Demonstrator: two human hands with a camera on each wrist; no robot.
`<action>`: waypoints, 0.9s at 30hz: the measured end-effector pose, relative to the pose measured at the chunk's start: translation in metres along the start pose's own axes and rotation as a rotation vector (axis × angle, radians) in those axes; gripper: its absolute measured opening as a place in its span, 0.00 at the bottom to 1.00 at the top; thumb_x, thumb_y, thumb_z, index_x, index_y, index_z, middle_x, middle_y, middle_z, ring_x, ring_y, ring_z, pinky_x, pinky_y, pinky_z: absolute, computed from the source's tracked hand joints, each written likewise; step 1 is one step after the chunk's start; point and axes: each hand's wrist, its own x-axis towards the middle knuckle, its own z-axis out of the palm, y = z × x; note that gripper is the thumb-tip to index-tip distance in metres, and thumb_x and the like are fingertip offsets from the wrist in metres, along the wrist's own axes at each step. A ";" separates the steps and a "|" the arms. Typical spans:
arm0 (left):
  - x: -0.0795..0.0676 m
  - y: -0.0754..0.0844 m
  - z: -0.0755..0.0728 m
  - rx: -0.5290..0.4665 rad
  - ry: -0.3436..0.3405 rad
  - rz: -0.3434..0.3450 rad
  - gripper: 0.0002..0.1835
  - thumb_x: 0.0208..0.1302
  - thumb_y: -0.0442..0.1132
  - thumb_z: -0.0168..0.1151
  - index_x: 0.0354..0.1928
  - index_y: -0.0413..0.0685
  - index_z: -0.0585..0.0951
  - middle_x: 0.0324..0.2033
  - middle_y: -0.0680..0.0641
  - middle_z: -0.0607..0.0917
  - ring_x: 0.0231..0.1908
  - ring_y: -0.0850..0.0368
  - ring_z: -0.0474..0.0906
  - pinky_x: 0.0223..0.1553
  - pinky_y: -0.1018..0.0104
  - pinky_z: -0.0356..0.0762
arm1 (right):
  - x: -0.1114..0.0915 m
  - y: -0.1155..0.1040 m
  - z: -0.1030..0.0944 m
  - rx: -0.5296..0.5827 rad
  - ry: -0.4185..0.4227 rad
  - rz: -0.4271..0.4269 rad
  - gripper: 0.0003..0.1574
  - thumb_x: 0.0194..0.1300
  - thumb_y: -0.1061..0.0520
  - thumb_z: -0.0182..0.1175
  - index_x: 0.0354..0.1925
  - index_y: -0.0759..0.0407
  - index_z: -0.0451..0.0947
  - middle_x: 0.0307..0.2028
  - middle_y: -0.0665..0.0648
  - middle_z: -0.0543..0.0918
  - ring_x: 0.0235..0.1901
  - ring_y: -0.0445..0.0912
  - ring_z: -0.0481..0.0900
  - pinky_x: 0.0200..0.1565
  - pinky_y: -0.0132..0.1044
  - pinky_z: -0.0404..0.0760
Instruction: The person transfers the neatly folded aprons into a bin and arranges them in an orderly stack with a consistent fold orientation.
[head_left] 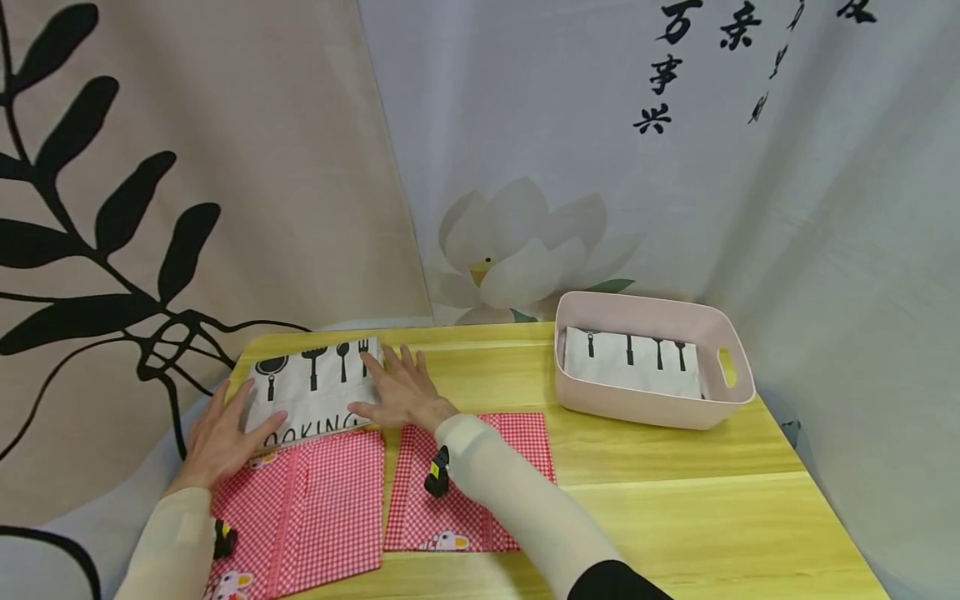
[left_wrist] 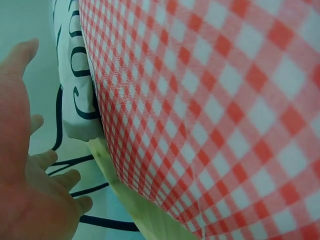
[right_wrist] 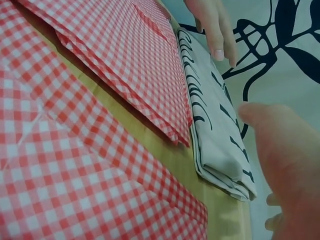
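Observation:
A folded white cloth (head_left: pixel 311 387) printed with black kitchen utensils and cooking lettering lies at the table's back left. My left hand (head_left: pixel 221 437) is at its left end, thumb spread toward the lettering. Fingers extended, my right hand (head_left: pixel 408 396) is at the cloth's right end. In the left wrist view, the left hand (left_wrist: pixel 30 165) appears beside the cloth (left_wrist: pixel 77 85). The right wrist view shows the right hand (right_wrist: pixel 290 165) near the cloth's layered folded end (right_wrist: pixel 230 175). Neither hand grips anything; whether the fingers touch the cloth is hard to tell.
In front lie two folded red-and-white checked cloths, a left one (head_left: pixel 330 500) and a right one (head_left: pixel 517 450) partly under my right forearm. A pink basket (head_left: pixel 637 406) at the back right holds another folded utensil-print cloth (head_left: pixel 630 367). Curtains (head_left: pixel 300 167) hang behind the table.

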 end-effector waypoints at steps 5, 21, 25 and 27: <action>0.001 0.000 0.000 -0.009 -0.023 -0.021 0.62 0.77 0.77 0.58 0.93 0.46 0.44 0.89 0.23 0.34 0.80 0.02 0.44 0.72 0.03 0.49 | 0.004 -0.001 0.005 0.035 -0.007 0.019 0.60 0.78 0.18 0.55 0.93 0.36 0.48 0.93 0.58 0.52 0.91 0.67 0.54 0.91 0.65 0.54; 0.010 0.003 0.008 -0.014 -0.146 -0.148 0.67 0.74 0.82 0.55 0.93 0.47 0.38 0.88 0.24 0.27 0.83 0.07 0.34 0.77 0.06 0.41 | 0.007 -0.001 0.018 0.141 -0.069 0.071 0.60 0.79 0.21 0.58 0.93 0.37 0.48 0.91 0.65 0.55 0.92 0.66 0.51 0.93 0.62 0.48; 0.011 0.003 0.008 -0.021 -0.174 -0.153 0.67 0.74 0.82 0.56 0.93 0.48 0.36 0.87 0.23 0.26 0.82 0.04 0.33 0.77 0.05 0.42 | 0.008 0.000 0.021 0.129 -0.070 0.069 0.60 0.79 0.21 0.58 0.93 0.37 0.48 0.91 0.65 0.55 0.92 0.66 0.51 0.93 0.62 0.48; 0.011 0.002 0.008 -0.023 -0.181 -0.149 0.68 0.73 0.82 0.56 0.93 0.48 0.35 0.87 0.22 0.27 0.82 0.03 0.33 0.76 0.04 0.41 | 0.009 0.000 0.022 0.131 -0.065 0.062 0.59 0.79 0.22 0.59 0.93 0.38 0.48 0.91 0.65 0.55 0.92 0.66 0.51 0.93 0.63 0.49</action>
